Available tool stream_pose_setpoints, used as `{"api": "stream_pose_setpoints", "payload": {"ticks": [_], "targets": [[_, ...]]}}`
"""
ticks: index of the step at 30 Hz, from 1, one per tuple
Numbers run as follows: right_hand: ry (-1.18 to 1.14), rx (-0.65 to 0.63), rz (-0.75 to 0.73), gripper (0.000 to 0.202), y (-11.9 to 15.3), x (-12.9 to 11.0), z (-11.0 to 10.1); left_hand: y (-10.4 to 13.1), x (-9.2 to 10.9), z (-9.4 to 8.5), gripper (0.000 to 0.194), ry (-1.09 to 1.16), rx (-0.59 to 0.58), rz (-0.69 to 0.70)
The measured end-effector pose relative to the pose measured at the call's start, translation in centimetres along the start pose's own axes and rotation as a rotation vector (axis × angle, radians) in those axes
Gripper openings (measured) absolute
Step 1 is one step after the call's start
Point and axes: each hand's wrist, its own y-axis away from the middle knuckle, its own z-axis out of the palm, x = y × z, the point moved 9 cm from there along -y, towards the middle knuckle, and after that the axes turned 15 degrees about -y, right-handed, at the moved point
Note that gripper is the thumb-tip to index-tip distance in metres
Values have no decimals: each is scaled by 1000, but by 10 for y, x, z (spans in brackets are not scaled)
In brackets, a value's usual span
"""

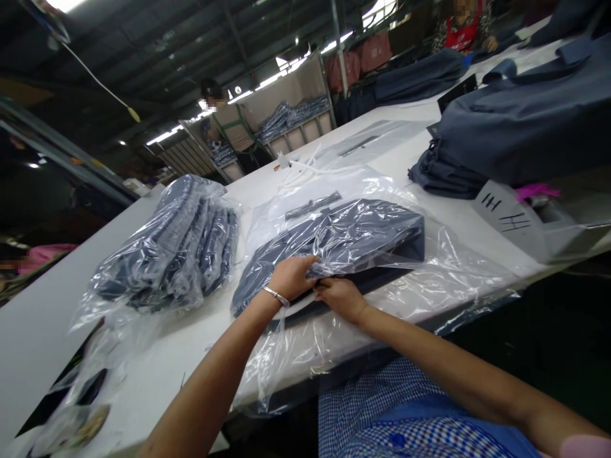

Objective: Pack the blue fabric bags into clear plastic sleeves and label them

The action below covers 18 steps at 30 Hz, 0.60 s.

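A folded blue-grey fabric item (363, 222) lies on the table inside a clear plastic bag (443, 261), in front of me. My left hand (292, 278), with a bracelet at the wrist, is closed on the bag's film at the near edge. Close beside it, fingers bent inward, my right hand (342, 298) pinches the same edge. The two hands nearly touch, and their fingertips are partly hidden. To the right of them the film gapes over a dark fold of the fabric.
Bagged blue-grey pieces (176, 242) are stacked at left on the white table (42, 343). Unbagged fabric (520, 121) is piled at right behind a marked card (506, 219). Flat plastic bags (377, 143) lie farther back. One co-worker (236, 127) stands beyond; another (463, 32) is at upper right.
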Motion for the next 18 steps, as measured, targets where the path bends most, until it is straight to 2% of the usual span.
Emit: {"api": "stream_pose_setpoints", "payload": {"ticks": [3,4,10,18], "targets": [[-25,-80,-199,28,9,-22,1,0,-2,-1,49,8,-9,-1],[-29,-88,-221,29,10,-24,1,-1,-3,-1,49,11,-13,-1],[-68,-4,34,29,-8,14,11,0,1,-3,47,13,-33,4],[-90,85,169,37,-12,21,13,4,3,0,46,-15,-32,-27]]}}
